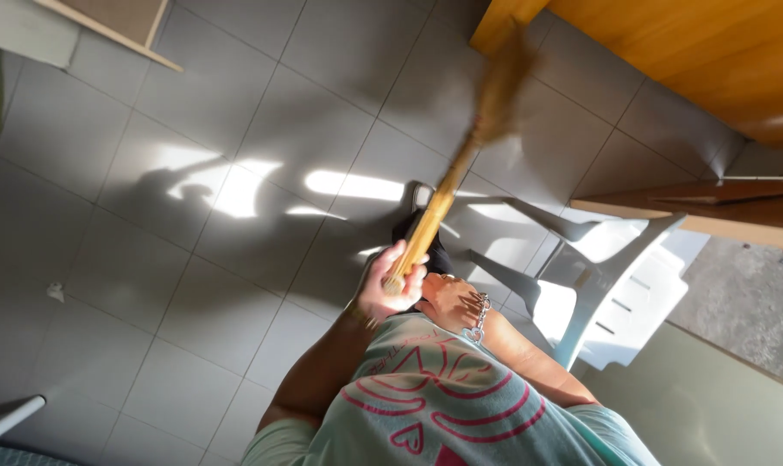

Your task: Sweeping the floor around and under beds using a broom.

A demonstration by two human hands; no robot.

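Note:
My left hand [392, 283] is closed around the lower end of a yellow-brown broom handle [435, 211]. The handle slants up and to the right, and its straw bristles [499, 86] are blurred over the grey tiled floor [236, 319], close to a wooden cabinet [668, 52]. My right hand [448, 298], with a chain bracelet [478, 318] at the wrist, sits just beside the left hand. Its fingers are hidden, so its grip is unclear. My pale green shirt with a pink pattern [443, 406] fills the bottom of the view.
A white plastic chair [612, 276] stands right of my hands, beside a wooden ledge [711, 207]. A small pale scrap [55, 292] lies on the tiles at left. A white bar [7, 418] enters at bottom left. Sunlight patches and my shadow fall across the floor.

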